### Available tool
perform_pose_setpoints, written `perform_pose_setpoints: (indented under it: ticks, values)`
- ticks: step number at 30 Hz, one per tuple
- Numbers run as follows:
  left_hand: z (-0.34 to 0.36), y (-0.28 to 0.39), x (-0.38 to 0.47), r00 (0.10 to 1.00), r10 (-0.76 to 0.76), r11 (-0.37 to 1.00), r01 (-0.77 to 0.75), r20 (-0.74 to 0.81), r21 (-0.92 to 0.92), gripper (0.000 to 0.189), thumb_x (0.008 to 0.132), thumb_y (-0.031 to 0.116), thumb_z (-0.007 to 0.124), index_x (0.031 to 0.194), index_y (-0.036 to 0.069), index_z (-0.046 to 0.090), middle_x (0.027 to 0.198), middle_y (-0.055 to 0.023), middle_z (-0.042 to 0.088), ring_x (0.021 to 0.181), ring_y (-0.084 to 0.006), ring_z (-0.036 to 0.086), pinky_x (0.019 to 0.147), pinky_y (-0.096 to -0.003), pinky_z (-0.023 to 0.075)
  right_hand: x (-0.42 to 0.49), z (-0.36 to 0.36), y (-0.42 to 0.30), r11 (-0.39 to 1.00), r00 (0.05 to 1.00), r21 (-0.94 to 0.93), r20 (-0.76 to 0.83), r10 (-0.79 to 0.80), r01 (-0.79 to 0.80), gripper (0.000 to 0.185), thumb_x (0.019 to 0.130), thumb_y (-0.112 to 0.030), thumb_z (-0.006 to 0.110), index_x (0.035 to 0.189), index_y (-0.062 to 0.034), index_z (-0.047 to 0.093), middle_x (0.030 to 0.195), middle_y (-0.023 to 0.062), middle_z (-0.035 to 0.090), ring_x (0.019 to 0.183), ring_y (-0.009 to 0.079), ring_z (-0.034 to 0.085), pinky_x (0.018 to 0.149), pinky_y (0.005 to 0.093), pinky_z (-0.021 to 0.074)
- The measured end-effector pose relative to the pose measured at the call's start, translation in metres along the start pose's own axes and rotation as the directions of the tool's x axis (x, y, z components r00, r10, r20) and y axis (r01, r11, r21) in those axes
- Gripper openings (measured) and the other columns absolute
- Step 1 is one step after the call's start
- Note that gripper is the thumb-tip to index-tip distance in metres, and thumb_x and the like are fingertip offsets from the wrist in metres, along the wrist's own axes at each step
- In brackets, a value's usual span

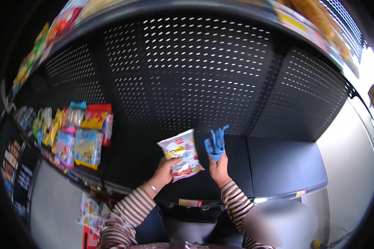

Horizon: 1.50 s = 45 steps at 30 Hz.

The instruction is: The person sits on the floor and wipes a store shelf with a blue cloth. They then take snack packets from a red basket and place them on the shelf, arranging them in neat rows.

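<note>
My left hand holds a white and pink printed snack bag by its left side, thumb on the front, above a black metal shelf. To the right of the bag, my right hand grips a bunched blue cloth, which sticks up from the fingers. The bag and the cloth are apart. Behind both hands rises the shelf's black perforated back panel.
Colourful snack packs stand on the shelf at the left. Below them, more bags lie over a red basket. Price tags line the shelf's front edge. An upper shelf edge crosses above.
</note>
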<state>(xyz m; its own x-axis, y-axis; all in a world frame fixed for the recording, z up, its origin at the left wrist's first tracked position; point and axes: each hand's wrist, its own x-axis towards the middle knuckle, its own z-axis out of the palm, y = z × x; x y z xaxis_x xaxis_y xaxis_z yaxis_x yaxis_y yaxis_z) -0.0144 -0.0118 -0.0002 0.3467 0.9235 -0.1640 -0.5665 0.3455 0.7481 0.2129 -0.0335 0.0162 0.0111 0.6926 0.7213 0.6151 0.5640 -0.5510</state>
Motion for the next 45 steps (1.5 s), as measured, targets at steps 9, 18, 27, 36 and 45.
perform_pose_setpoints:
  ticks: [9, 18, 27, 36, 45]
  values:
    - [0.010, -0.012, -0.004, 0.985, 0.021, 0.987, 0.007, 0.170, -0.158, 0.056, 0.106, 0.050, 0.048, 0.148, 0.013, 0.046, 0.140, -0.0063, 0.060, 0.127, -0.0205, 0.060, 0.108, -0.0409, 0.0496, -0.012, 0.035, -0.049, 0.969, 0.953, -0.185, 0.284, -0.104, 0.161, 0.081, 0.082, -0.023, 0.072, 0.150, 0.0056, 0.038, 0.162, 0.0285, 0.028, 0.147, 0.0456, 0.032, 0.117, 0.0560, 0.0278]
    - [-0.016, -0.041, 0.008, 0.968, -0.022, 0.985, -0.022, 0.251, 0.169, 0.038, 0.105, 0.041, 0.050, 0.128, 0.011, 0.057, 0.118, -0.0092, 0.065, 0.102, -0.0197, 0.064, 0.081, -0.0366, 0.0544, -0.022, 0.041, -0.073, 0.963, 0.890, -0.158, 0.437, -0.129, 0.217, 0.090, 0.073, -0.023, 0.081, 0.152, -0.0069, 0.041, 0.164, 0.0176, 0.031, 0.153, 0.0367, 0.027, 0.123, 0.0555, 0.0171]
    - [-0.004, -0.069, 0.000, 0.987, -0.128, 0.991, 0.125, 0.092, 0.046, 0.035, 0.098, 0.049, 0.057, 0.107, 0.016, 0.067, 0.097, -0.0041, 0.067, 0.077, -0.0142, 0.062, 0.057, -0.0293, 0.0468, -0.014, 0.039, -0.061, 0.948, 0.892, -0.181, 0.419, -0.167, 0.262, 0.065, 0.096, -0.041, 0.055, 0.145, 0.0019, 0.048, 0.154, 0.0223, 0.044, 0.146, 0.0426, 0.037, 0.121, 0.0549, 0.0216]
    - [0.008, -0.011, -0.004, 0.964, 0.153, 0.914, -0.055, 0.217, -0.401, 0.092, 0.088, 0.079, 0.054, 0.134, 0.000, 0.056, 0.124, -0.0164, 0.067, 0.116, -0.0254, 0.066, 0.098, -0.0399, 0.0570, -0.040, 0.050, -0.088, 0.890, 0.832, -0.201, 0.482, -0.275, 0.410, 0.076, 0.100, -0.053, 0.047, 0.156, -0.0038, 0.032, 0.163, 0.0164, 0.034, 0.154, 0.0378, 0.024, 0.124, 0.0555, 0.0133]
    - [0.021, -0.025, -0.033, 0.974, 0.226, 0.919, -0.218, -0.015, -0.329, 0.077, 0.092, 0.079, 0.048, 0.119, 0.008, 0.062, 0.099, -0.0081, 0.070, 0.085, -0.0158, 0.068, 0.064, -0.0278, 0.0548, -0.045, 0.051, -0.039, 0.972, 0.977, 0.228, 0.212, 0.000, -0.049, 0.075, 0.105, -0.049, 0.050, 0.154, 0.0040, 0.034, 0.151, 0.0230, 0.045, 0.143, 0.0340, 0.041, 0.116, 0.0476, 0.0353]
